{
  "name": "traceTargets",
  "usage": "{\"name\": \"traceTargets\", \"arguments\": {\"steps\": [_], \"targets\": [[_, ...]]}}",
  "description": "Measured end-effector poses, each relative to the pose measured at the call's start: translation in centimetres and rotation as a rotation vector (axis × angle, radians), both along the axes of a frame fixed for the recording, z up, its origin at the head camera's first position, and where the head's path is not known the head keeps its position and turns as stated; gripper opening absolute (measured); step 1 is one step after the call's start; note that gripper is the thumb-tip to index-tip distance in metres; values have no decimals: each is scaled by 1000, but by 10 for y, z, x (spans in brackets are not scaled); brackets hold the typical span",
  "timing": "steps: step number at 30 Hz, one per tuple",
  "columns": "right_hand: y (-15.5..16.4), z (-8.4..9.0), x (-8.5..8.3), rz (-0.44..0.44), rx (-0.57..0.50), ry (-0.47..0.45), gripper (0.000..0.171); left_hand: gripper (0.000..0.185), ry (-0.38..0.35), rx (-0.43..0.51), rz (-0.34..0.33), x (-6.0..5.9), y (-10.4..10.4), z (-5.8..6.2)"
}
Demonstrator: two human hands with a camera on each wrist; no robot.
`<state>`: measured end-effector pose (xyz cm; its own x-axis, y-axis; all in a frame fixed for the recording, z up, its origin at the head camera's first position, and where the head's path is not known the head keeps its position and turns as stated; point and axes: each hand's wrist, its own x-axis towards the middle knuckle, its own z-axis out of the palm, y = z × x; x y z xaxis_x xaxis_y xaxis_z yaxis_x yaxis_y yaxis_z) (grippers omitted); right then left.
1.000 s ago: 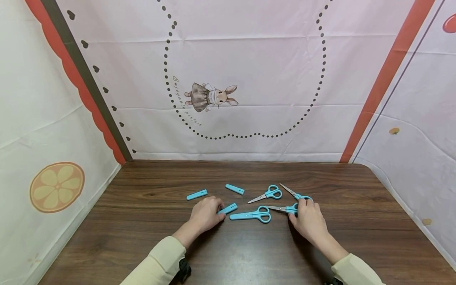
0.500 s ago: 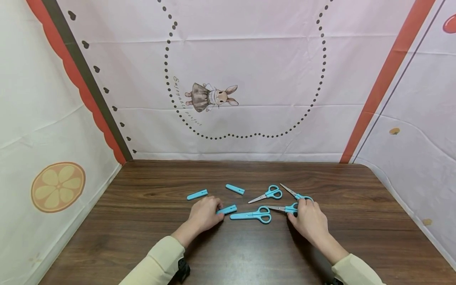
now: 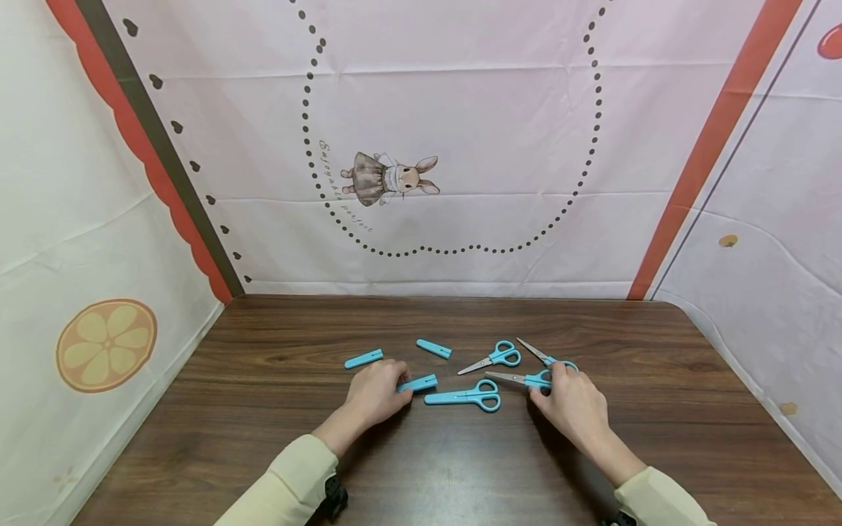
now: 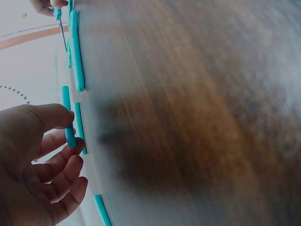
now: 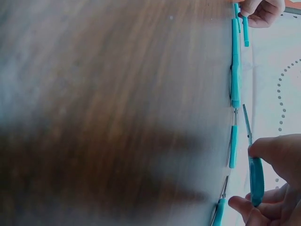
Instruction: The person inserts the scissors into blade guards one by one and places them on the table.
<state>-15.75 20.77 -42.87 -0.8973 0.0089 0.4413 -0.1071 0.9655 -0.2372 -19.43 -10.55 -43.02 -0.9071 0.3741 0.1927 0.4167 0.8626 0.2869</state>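
Observation:
My left hand (image 3: pixel 401 388) pinches a small blue blade cap (image 3: pixel 419 382) just above the dark wooden table (image 3: pixel 276 424); in the left wrist view the thumb and fingers (image 4: pixel 61 115) grip that cap (image 4: pixel 68 123). My right hand (image 3: pixel 547 381) holds the blue handle of a pair of scissors (image 3: pixel 520 379) whose bare blades point left. The right wrist view shows the handle (image 5: pixel 256 179) pinched between thumb and fingers. Between the hands lies a capped pair of scissors (image 3: pixel 463 397).
Two loose caps (image 3: pixel 364 359) (image 3: pixel 434 348) lie beyond my left hand. Two more uncapped scissors (image 3: pixel 495 358) (image 3: pixel 543 357) lie beyond my right hand. Printed cloth walls (image 3: pixel 460 146) enclose the table at the back and both sides.
The scissors in my right hand have shifted slightly up and to the left. My left hand has drawn the cap a little towards itself.

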Motion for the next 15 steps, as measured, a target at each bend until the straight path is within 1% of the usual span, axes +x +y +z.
{"name": "traceTargets", "arguments": {"steps": [4, 8, 15], "targets": [[1, -1, -1, 6, -13, 5, 46, 7, 10, 11, -3, 0, -1, 1], [2, -1, -2, 10, -19, 8, 47, 7, 5, 22, 2, 1, -3, 2], [0, 1, -3, 16, -18, 25, 47, 9, 19, 5, 10, 3, -8, 2]]}}
